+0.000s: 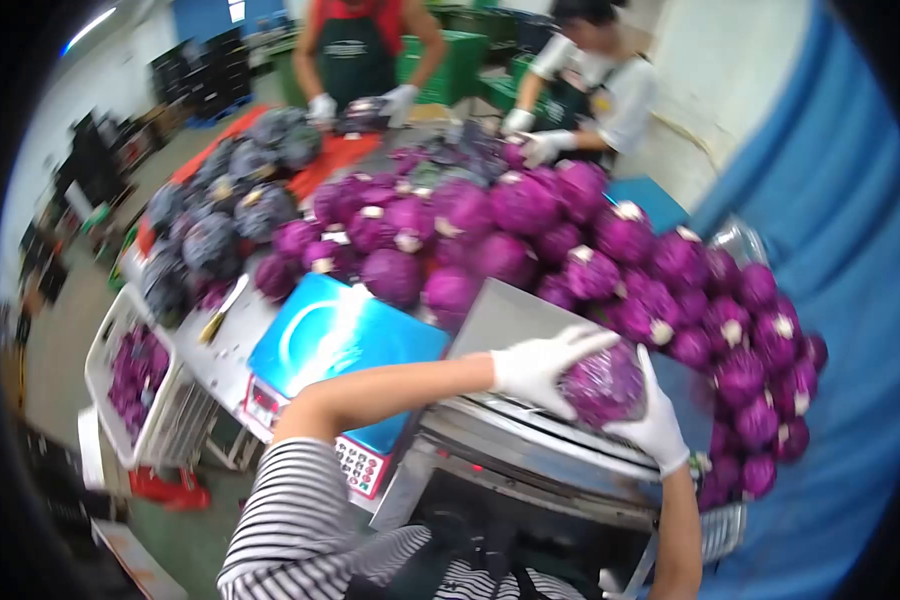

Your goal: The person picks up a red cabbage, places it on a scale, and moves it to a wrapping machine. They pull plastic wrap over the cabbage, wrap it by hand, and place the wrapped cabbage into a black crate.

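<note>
The purple cabbage (605, 388) sits inside the grip, clasped between two white-gloved hands, its skin glossy as if under clear film. The left hand (542, 372) cups its left side, fingers reaching along the far side; the right hand (655, 425) presses from the right and near side. Neither hand is clearly nearer, as both touch it. It looks roundish, with no plain long axis, so the relation that counts is the side-to-side squeeze. Whether its underside touches the machine below cannot be told.

Just left of and beyond the grip is the grey metal plate (505, 318); farther left, the blue-topped scale (345, 340). Past the grip, and curving round to its right, spreads the cabbage pile (525, 205). Well to the left lie a knife (222, 315) and a white basket (162, 405) of purple leaves. Farthest off, two co-workers handle cabbages.
</note>
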Action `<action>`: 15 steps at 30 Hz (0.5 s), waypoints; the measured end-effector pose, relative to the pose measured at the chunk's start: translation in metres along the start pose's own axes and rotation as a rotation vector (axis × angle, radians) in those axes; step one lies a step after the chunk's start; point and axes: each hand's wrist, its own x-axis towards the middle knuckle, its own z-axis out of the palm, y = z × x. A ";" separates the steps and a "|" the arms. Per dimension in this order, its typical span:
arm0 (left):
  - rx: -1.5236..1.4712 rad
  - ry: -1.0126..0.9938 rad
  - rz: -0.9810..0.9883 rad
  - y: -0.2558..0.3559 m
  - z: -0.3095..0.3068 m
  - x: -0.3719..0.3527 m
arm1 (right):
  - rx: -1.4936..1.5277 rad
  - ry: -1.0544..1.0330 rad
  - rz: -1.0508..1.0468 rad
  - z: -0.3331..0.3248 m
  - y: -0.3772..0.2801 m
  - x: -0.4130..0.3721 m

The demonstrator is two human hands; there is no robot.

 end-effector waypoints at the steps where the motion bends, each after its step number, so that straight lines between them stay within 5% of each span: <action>1: -0.046 0.011 -0.004 -0.004 0.002 0.004 | 0.057 0.031 -0.022 0.002 -0.001 0.001; 3: -0.065 0.075 0.027 -0.005 0.003 0.008 | 0.059 0.051 0.016 0.000 -0.002 -0.004; 7: -0.615 0.071 -0.250 0.042 -0.001 0.007 | 0.363 0.133 0.086 -0.024 -0.035 -0.028; 9: -0.488 0.021 -0.286 0.060 -0.004 -0.001 | 0.207 0.106 0.141 -0.030 -0.082 -0.050; 13: -0.955 -0.460 -0.817 0.112 0.028 -0.070 | 0.625 -0.206 0.821 0.008 -0.082 -0.145; 15: -0.974 -0.736 -0.890 0.120 0.039 -0.097 | 0.703 -0.386 0.870 0.039 -0.091 -0.168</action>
